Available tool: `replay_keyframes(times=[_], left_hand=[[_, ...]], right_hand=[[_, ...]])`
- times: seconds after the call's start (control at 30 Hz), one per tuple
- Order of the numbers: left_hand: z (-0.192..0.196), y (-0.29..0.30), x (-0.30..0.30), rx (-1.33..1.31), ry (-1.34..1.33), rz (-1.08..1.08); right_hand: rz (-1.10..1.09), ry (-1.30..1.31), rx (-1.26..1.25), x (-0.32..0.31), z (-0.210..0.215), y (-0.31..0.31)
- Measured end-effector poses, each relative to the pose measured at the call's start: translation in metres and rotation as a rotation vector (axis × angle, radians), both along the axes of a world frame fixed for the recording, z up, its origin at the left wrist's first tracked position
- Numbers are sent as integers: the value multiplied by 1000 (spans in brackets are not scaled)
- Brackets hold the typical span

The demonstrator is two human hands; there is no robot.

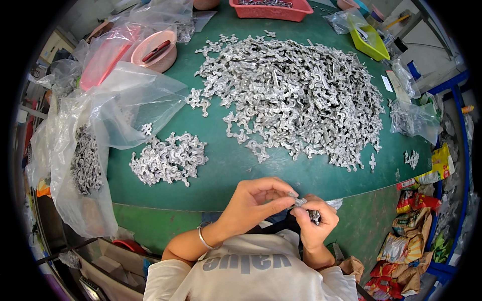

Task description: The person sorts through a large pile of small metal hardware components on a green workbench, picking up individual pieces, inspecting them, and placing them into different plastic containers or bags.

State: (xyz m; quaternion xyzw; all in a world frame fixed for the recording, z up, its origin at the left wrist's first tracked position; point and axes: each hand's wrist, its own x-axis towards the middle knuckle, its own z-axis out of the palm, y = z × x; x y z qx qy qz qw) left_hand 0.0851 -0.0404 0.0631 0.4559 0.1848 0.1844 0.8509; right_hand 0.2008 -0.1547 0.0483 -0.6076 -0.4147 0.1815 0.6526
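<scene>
Both my hands — left (253,203), right (315,220) — pinch one metal part (300,202); small pile (168,159) done, I judge — big heap (301,95) left.

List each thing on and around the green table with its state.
left hand: pinching a small metal part
right hand: gripping that part
big pile of metal parts: loose, spread out
small pile: heaped apart
clear bag: open, partly filled
red tray: holding parts
pink bowl: upright

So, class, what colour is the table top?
Green, seen clearly in the head view.
</scene>
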Motion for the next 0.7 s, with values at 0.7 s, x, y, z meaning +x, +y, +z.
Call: replay_keyframes(times=[0.7], left_hand=[[-1, -2, -3, -10, -81, 32]], right_hand=[[-129, -274, 52, 0, 9, 0]])
